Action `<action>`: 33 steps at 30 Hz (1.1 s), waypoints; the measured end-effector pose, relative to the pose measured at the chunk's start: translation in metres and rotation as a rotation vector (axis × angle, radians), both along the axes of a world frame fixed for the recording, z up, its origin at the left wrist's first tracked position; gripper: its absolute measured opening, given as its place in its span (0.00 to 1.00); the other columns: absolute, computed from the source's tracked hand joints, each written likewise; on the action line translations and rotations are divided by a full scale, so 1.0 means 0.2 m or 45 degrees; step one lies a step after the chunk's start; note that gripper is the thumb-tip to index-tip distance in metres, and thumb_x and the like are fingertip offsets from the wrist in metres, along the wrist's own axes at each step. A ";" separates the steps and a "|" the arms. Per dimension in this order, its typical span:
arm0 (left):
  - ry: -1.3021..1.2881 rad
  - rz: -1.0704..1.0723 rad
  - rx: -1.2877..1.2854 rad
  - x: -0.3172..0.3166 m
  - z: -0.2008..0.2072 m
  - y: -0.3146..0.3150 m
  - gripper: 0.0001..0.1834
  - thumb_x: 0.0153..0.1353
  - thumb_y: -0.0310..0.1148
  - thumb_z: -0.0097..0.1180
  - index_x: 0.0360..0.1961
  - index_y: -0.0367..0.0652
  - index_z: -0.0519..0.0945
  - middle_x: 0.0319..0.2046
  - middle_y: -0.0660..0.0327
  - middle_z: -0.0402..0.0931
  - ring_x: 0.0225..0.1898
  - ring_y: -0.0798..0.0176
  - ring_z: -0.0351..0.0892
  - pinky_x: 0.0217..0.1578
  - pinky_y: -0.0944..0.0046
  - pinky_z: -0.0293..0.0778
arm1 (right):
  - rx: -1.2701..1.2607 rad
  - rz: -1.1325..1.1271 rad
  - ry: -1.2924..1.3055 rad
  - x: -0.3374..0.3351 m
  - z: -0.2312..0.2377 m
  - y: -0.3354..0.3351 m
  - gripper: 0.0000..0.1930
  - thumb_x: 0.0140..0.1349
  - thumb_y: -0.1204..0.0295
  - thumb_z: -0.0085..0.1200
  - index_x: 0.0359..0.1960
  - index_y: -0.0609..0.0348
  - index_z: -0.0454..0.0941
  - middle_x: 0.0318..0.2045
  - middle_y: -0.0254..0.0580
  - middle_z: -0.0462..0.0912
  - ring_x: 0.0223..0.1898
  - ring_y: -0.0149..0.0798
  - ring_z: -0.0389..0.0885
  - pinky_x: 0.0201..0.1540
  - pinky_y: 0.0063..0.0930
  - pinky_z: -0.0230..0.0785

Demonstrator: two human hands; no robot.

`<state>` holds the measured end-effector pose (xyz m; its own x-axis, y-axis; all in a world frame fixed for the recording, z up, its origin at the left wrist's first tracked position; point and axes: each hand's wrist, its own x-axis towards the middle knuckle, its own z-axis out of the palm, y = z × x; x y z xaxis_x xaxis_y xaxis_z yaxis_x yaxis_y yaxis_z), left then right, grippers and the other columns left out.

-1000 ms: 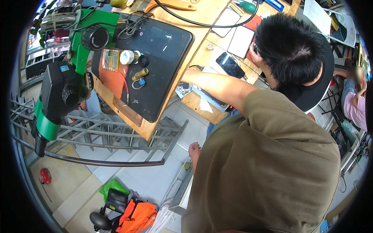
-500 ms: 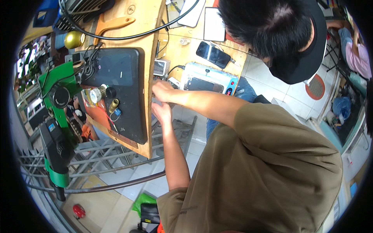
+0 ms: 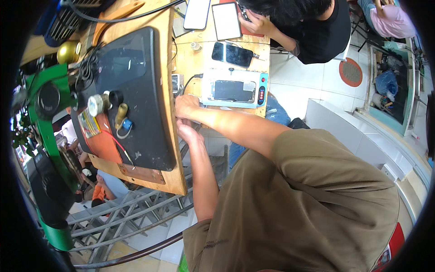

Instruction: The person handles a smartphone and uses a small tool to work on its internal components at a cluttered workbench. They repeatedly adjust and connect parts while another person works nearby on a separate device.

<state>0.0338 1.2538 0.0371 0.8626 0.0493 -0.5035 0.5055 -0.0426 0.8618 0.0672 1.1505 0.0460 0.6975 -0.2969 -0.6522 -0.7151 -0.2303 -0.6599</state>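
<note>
My right hand (image 3: 186, 107) rests with curled fingers on the edge of the wooden bench (image 3: 181, 149), beside a small grey box (image 3: 176, 84) with a black cable. My left hand (image 3: 187, 132) is just below it at the same edge, and the two touch. Whatever lies between the fingers is hidden. A phone lies on a light-blue framed work pad (image 3: 233, 88) right of my right hand. A large black mat (image 3: 136, 90) lies to the left of both hands, carrying a metal cylinder (image 3: 95, 104), a brass cylinder (image 3: 121, 115) and a red wire (image 3: 118, 145).
Another person in a black shirt (image 3: 317, 31) sits at the bench's far end, near a black phone (image 3: 232, 54) and two white screens (image 3: 226, 20). A green machine (image 3: 45, 118) stands at the left. A metal grate (image 3: 136, 213) lies below the bench.
The view has swung, so the bench now runs upright in the picture. Both my hands have come together at the bench edge, closer to the blue pad.
</note>
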 end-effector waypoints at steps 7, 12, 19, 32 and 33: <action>-0.561 0.000 -0.006 -0.05 0.01 0.09 0.35 0.78 0.52 0.38 0.70 0.31 0.65 0.62 0.46 0.73 0.65 0.51 0.74 0.67 0.52 0.70 | -0.251 0.039 -0.471 -0.28 0.27 -0.09 0.11 0.57 0.70 0.57 0.32 0.66 0.86 0.31 0.64 0.86 0.37 0.62 0.89 0.39 0.50 0.81; -0.453 -0.615 -0.351 -0.22 0.28 0.13 0.28 0.80 0.39 0.43 0.72 0.31 0.62 0.55 0.48 0.78 0.54 0.58 0.81 0.57 0.60 0.77 | -0.358 0.010 -0.627 -0.71 0.41 -0.21 0.16 0.66 0.61 0.58 0.40 0.64 0.81 0.30 0.61 0.85 0.33 0.63 0.85 0.37 0.50 0.78; -0.531 -1.123 -0.373 -0.53 0.47 -0.19 0.24 0.80 0.38 0.44 0.68 0.33 0.72 0.59 0.48 0.79 0.58 0.58 0.76 0.65 0.54 0.66 | 0.524 -0.487 -0.342 -1.16 0.47 -0.27 0.33 0.71 0.44 0.56 0.63 0.60 0.69 0.43 0.39 0.76 0.39 0.31 0.73 0.38 0.31 0.68; -1.338 -1.851 0.616 -0.05 0.19 -0.71 0.04 0.56 0.32 0.68 0.33 0.47 0.88 0.33 0.64 0.82 0.52 0.54 0.76 0.64 0.44 0.60 | 1.393 -0.669 0.034 -1.35 0.46 -0.86 0.27 0.72 0.56 0.47 0.60 0.70 0.72 0.41 0.54 0.86 0.35 0.43 0.88 0.41 0.39 0.83; -1.371 -1.864 0.580 -0.04 0.18 -0.72 0.03 0.56 0.31 0.67 0.32 0.47 0.88 0.32 0.64 0.82 0.52 0.55 0.76 0.64 0.43 0.59 | 1.432 -0.687 0.039 -1.34 0.45 -0.87 0.27 0.72 0.56 0.47 0.60 0.70 0.72 0.41 0.55 0.86 0.35 0.44 0.88 0.41 0.39 0.83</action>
<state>0.0255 1.1099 0.0741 0.2371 -0.9701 0.0514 -0.8214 -0.1719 0.5439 -0.2018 0.9765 0.1364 0.6404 0.1924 -0.7435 -0.5613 0.7780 -0.2822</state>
